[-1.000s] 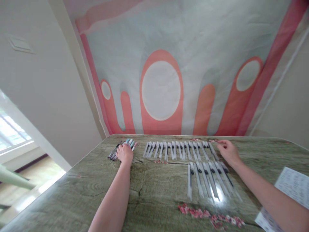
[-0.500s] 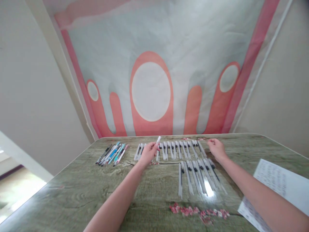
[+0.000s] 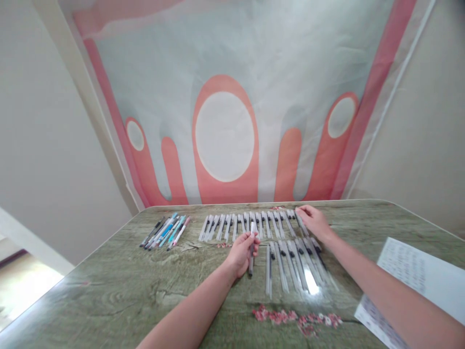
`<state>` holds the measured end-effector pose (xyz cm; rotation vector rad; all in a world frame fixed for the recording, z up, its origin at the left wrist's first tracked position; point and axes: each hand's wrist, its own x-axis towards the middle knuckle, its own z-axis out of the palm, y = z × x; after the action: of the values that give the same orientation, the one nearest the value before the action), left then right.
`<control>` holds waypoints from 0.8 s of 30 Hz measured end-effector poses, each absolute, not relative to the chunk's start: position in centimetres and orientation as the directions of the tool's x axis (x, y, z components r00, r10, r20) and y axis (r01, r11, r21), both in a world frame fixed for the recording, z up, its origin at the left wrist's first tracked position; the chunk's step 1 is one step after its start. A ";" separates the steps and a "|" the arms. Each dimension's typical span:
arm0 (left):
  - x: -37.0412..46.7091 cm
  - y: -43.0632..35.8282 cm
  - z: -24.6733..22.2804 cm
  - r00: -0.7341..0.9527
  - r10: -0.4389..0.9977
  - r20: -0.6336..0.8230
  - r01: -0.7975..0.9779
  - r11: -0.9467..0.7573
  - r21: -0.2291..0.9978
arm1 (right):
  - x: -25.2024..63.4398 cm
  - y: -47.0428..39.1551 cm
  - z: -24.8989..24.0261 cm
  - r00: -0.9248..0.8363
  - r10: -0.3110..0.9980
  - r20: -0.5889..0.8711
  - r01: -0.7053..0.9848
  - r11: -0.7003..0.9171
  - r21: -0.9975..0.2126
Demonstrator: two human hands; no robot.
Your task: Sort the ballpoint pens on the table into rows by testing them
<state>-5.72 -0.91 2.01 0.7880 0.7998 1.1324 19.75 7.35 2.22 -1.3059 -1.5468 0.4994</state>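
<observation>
- Banner [image 3: 232, 97]: fills the upper frame, pale with pink-orange shapes, hanging behind the far table edge as a backdrop.
- Table [image 3: 109, 300]: green wood-grain top across the lower frame, glossy, with a pink flower print [image 3: 296, 317] near the bottom centre.
- Paper [image 3: 417, 276]: printed sheet at lower right, lying flat beside the right forearm, apart from the pens.
- Far row [image 3: 250, 223]: clear-barrelled pens side by side at centre, just under the banner, barrels roughly parallel so each can be picked singly.
- Near row [image 3: 294, 264]: a shorter rank of the same pens below and right of centre, laid the same way.
- Coloured pens [image 3: 165, 232]: loose bunch at centre left, well apart from the clear rows, seemingly kept as a separate kind.
- Right hand [image 3: 315, 223]: flat over the right end of the far row, fingers resting on the pens there; it grips nothing that I can make out.
- Left hand [image 3: 242, 252]: closed around one pen [image 3: 250, 257], just left of the near row.
- That pen runs parallel to the near row, so it appears to be lined up with it.
</observation>
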 end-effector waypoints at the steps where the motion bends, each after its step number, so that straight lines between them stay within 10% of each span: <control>1: -5.8 -0.9 1.9 0.239 0.960 -0.143 -0.462 0.242 0.853 | 19.0 6.9 2.7 -0.013 0.908 0.418 0.511 0.366 -0.778; 9: -5.8 -1.0 2.0 0.205 0.971 -0.124 -0.459 0.208 0.864 | 12.2 -1.1 8.1 -0.801 0.582 0.142 0.467 0.756 -0.459; 24: -5.5 -1.0 2.3 0.209 0.969 -0.134 -0.430 0.214 0.877 | 8.8 -6.8 7.2 -0.898 0.441 -0.002 0.440 0.897 -0.044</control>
<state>-5.54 -1.04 2.31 0.8177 0.8262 1.1408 8.75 -6.84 7.17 -0.7089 -3.0512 0.0676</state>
